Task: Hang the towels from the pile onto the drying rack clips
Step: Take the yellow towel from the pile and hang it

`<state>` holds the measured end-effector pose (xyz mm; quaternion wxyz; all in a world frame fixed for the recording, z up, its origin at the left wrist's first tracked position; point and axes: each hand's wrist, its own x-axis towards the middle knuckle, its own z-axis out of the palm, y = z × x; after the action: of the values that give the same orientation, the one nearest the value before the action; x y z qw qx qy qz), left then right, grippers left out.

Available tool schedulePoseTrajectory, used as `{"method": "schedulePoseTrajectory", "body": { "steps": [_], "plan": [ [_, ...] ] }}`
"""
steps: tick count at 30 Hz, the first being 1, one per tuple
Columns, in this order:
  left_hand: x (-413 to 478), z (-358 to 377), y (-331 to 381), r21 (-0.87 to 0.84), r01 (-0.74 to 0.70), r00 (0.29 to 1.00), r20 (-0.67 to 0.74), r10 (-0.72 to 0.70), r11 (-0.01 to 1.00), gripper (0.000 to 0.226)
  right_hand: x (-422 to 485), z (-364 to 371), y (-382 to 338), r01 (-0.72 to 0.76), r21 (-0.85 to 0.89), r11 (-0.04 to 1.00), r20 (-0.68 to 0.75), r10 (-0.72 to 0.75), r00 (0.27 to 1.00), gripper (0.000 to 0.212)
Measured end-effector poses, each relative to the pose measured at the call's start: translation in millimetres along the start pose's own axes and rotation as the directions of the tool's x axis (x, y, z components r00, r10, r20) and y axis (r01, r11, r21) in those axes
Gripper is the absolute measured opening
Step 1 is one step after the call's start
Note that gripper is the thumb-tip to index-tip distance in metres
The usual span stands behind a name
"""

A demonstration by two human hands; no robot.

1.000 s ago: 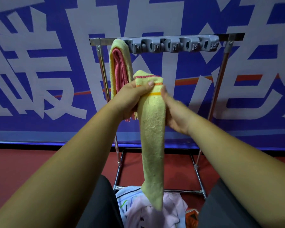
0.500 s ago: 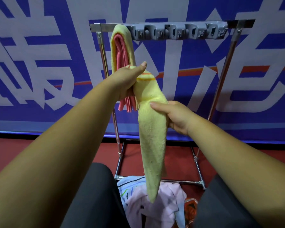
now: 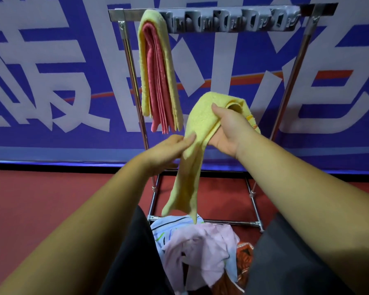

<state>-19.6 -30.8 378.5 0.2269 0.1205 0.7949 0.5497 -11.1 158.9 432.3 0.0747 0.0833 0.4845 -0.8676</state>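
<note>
Blue banner point(image 3: 51, 81) with big white characters fills the wall behind, above a red floor point(image 3: 51, 199). A chrome rack point(image 3: 132, 81) stands against it. From the left end of its top bar hang the hung towels point(image 3: 158, 67), a yellow one folded round a pink one; whether a clip holds them I cannot tell. Lower and just to the right, the left hand point(image 3: 168, 152) pinches the side edge of a loose yellow towel point(image 3: 188, 184) between thumb and nearly straight fingers. That towel is in the air in front of the rack, well below the bar, its tail ending just above the pile point(image 3: 198, 248). The right hand point(image 3: 226, 130) grips its bunched top, thumb in front, fingers curled behind the cloth. Grey clips point(image 3: 230, 20) run along the bar to the right. The pile lies low between the person's dark-clad knees, at the rack's foot.
</note>
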Motion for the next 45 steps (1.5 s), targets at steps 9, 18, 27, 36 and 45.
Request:
{"method": "schedulePoseTrajectory", "body": {
  "steps": [9, 18, 27, 36, 45],
  "plan": [
    [46, 37, -56, 0.459, 0.126, 0.901, -0.423, 0.092, 0.88, 0.021, 8, 16, -21, 0.084, 0.035, 0.996, -0.116, -0.08, 0.99, 0.055],
    [61, 63, -68, 0.319, 0.096, 0.936, -0.352, 0.024, 0.943, 0.024, 4, 13, -60, 0.181, 0.006, 0.984, -0.135, -0.178, 0.975, 0.057],
    [51, 70, -113, -0.444, 0.133, 0.83, -0.439, -0.344, 0.886, 0.022, 13, -18, -85, 0.27, 0.087, 0.959, -0.262, -0.239, 0.935, 0.048],
    [45, 44, -124, -0.884, -0.111, 0.903, -0.28, -0.324, 0.455, 0.032, 39, -51, -79, 0.274, 0.16, 0.948, -0.344, -0.207, 0.916, 0.036],
    [41, 12, -105, -0.778, -0.021, 0.966, -0.177, -0.187, 0.628, 0.058, 50, -66, -72, 0.302, 0.15, 0.941, -0.414, -0.218, 0.884, 0.042]
  ]
}}
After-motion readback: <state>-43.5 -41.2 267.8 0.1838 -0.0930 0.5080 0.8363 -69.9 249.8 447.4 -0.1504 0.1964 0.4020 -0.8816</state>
